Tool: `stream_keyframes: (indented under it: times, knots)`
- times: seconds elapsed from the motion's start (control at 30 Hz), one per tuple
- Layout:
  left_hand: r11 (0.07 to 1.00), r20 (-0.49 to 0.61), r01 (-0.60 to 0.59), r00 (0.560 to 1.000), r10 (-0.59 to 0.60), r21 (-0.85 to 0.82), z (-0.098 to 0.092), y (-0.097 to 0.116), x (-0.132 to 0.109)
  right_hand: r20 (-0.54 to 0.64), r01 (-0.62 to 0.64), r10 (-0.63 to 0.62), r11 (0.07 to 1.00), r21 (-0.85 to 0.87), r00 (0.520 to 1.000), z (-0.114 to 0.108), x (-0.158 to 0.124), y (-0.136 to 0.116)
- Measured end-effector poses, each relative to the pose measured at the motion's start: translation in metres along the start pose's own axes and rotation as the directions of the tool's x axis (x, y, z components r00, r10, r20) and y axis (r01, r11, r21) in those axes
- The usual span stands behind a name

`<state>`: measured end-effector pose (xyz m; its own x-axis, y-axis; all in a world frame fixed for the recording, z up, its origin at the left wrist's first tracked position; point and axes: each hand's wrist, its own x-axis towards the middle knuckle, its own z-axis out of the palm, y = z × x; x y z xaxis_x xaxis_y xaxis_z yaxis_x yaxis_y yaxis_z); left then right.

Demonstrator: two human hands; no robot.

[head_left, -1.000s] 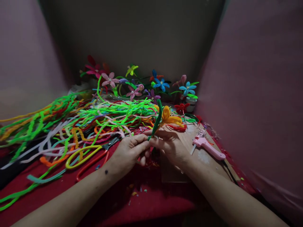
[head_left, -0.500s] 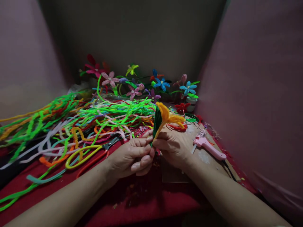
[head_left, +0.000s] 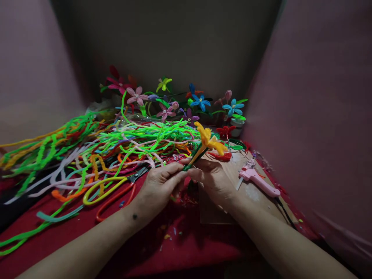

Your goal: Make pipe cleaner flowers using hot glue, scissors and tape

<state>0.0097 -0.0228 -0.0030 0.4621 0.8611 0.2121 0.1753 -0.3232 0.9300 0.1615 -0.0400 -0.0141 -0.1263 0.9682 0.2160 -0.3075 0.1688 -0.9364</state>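
My left hand (head_left: pixel 161 184) and my right hand (head_left: pixel 210 176) meet at the middle of the red cloth, fingers pinched together. Between them they grip the stem of an orange-yellow pipe-cleaner flower (head_left: pixel 208 140) that tilts up to the right. A dark green pipe cleaner (head_left: pixel 195 156) runs along that stem, held at my left fingertips. Just left of my left hand lie scissors with orange and yellow handles (head_left: pixel 116 190). A pink glue gun (head_left: pixel 257 179) rests on the brown board (head_left: pixel 250 193) to the right of my right hand.
A big tangle of loose pipe cleaners (head_left: pixel 87 151), mostly neon green, covers the left half of the red cloth (head_left: pixel 180 244). Several finished flowers (head_left: pixel 200 101) stand along the back. Pink walls close in on both sides.
The green pipe cleaner, upright and looped beside the flower before, now lies lower along the stem. My left hand has turned, and the flower has leaned further right.
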Motion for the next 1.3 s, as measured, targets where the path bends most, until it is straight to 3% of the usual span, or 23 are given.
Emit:
stream_keyframes:
  times: [0.33, 0.77, 1.13, 1.3]
  knots:
    - [0.988, 0.018, 0.064, 0.998, -0.062, -0.138, -0.0008, 0.005, -0.001, 0.047, 0.04, -0.04, 0.999, 0.017, 0.998, -0.0055, 0.0027, 0.0026]
    - [0.944, 0.046, 0.181, 0.984, -0.175, -0.278, -0.0002, 0.0063, -0.0003, 0.045, -0.024, 0.023, 0.999, 0.023, 0.999, -0.0055, 0.0004, 0.001]
    - [0.949, 0.051, 0.183, 0.983, -0.176, -0.256, -0.0001, 0.0084, -0.0004, -0.045, 0.024, -0.024, 1.0, 0.013, 0.999, -0.0048, 0.0014, 0.0063]
    - [0.972, 0.053, 0.154, 0.988, -0.147, -0.176, 0.0006, 0.0103, 0.0014, -0.026, 0.031, -0.03, 0.999, 0.043, 0.999, -0.0034, 0.0006, 0.0056]
